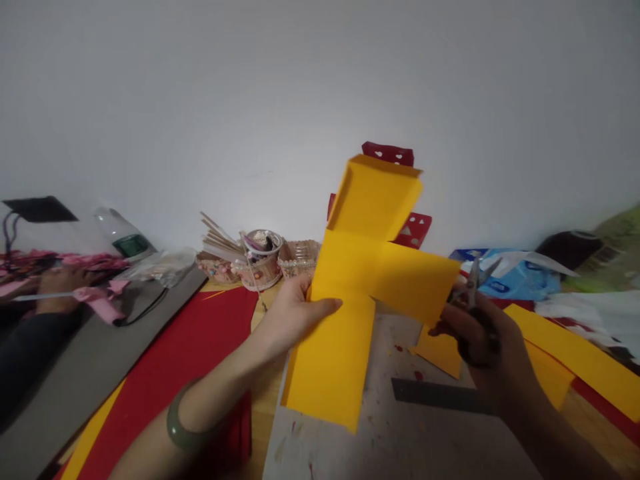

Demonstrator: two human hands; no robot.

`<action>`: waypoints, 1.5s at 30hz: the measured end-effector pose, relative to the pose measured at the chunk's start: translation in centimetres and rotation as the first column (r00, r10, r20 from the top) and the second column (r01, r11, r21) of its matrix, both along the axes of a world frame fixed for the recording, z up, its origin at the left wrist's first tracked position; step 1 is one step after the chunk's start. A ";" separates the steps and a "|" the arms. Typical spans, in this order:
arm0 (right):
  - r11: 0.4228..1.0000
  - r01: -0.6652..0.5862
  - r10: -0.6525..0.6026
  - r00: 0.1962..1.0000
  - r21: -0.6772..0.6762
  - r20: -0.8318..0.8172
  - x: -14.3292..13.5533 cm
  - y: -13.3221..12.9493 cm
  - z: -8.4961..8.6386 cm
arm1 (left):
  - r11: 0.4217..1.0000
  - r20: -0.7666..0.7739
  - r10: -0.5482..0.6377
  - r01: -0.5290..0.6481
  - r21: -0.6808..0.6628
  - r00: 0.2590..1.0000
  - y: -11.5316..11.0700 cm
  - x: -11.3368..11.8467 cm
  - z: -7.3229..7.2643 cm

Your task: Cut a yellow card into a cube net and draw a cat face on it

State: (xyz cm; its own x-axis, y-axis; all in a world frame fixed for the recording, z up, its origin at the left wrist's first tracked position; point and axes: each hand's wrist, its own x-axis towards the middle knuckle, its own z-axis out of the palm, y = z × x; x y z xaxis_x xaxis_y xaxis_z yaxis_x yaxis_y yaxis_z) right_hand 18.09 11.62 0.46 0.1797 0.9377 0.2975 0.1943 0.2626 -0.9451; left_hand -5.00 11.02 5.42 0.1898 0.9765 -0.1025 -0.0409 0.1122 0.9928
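A folded yellow card cutout [345, 273] with several panels is held up over the work surface, its top panel edged with narrow raised flaps. My left hand [290, 317] grips it at the left edge, thumb on the front and fingers hidden behind. In my right hand [495, 353] are scissors [473, 287], their blades pointing up and apart; the fingers are slightly blurred. That hand is beside the right-hand panel of the card, and I cannot tell whether it touches it. Red pieces with cut-out shapes [416, 229] show behind the card.
A grey board [320, 453] lies below, with a dark ruler [440, 395] and yellow scraps [440, 350]. Red sheet [200, 347] lies left; decorated baskets [257, 270] stand behind. At far left, another person's hand [65, 287] is near a pink glue gun [103, 303]. Blue packet [520, 277] sits right.
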 end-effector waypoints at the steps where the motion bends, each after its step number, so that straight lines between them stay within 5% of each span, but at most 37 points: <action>1: 1.000 -0.017 0.017 1.000 0.012 0.001 -0.1 -0.1 0.0 | 1.000 -0.044 -0.018 0.019 0.010 0.999 0.0 0.0 -0.1; 6: 0.990 -0.112 0.107 0.992 0.080 0.065 0.2 -0.4 -0.1 | 0.994 -0.191 -0.095 0.103 0.032 0.977 0.2 0.2 -0.7; 11: 0.992 -0.002 0.045 0.940 0.126 -0.339 0.4 -0.3 0.2 | 0.999 -0.102 -0.016 0.019 0.037 0.995 0.8 0.1 -0.5; 15: 0.991 0.128 -0.125 0.990 0.048 -0.060 -0.7 -1.0 0.3 | 0.997 0.005 0.065 -0.065 0.030 0.998 1.8 -0.3 -0.6; 17: 0.994 0.025 -0.021 0.999 -0.102 0.033 -1.8 -1.5 0.0 | 0.994 0.035 0.094 -0.096 0.052 0.995 2.0 -0.3 -0.9; 19: 0.953 -0.169 0.150 0.984 -0.250 -0.092 -3.1 -1.9 -0.5 | 0.994 0.043 0.088 -0.091 0.068 0.995 2.0 0.0 -1.3; 23: 0.913 -0.289 0.212 0.939 -0.286 -0.273 -4.9 -2.2 -1.2 | 0.998 0.086 -0.010 0.005 0.066 0.996 1.4 0.8 -2.3; 30: 0.973 -0.106 0.050 0.964 -0.206 -0.261 -4.4 -1.9 -0.6 | 0.998 0.389 -0.058 0.059 0.008 0.920 1.3 1.4 -3.5; 34: 0.992 0.056 -0.080 0.973 -0.115 -0.215 -3.5 -2.0 0.0 | 0.999 0.334 0.033 -0.041 0.017 0.942 0.6 2.0 -3.8; 37: 0.980 0.194 -0.199 0.969 -0.049 -0.145 -2.9 -2.0 0.3 | 0.971 0.144 -0.225 0.211 0.111 0.964 -0.2 2.2 -3.9; 41: 0.962 0.274 -0.273 0.953 -0.012 -0.134 -2.6 -1.8 0.2 | 0.811 -0.231 -0.518 0.558 0.174 0.824 -1.1 2.5 -3.7; 43: 0.972 0.237 -0.235 0.964 0.002 -0.122 -2.7 -1.8 -0.2 | 0.863 -0.184 -0.465 0.490 0.125 0.866 -1.3 2.9 -3.8; 45: 0.990 0.142 -0.142 0.986 -0.001 -0.086 -2.9 -1.9 -0.5 | 0.962 -0.014 -0.269 0.269 0.050 0.963 -1.2 3.2 -4.0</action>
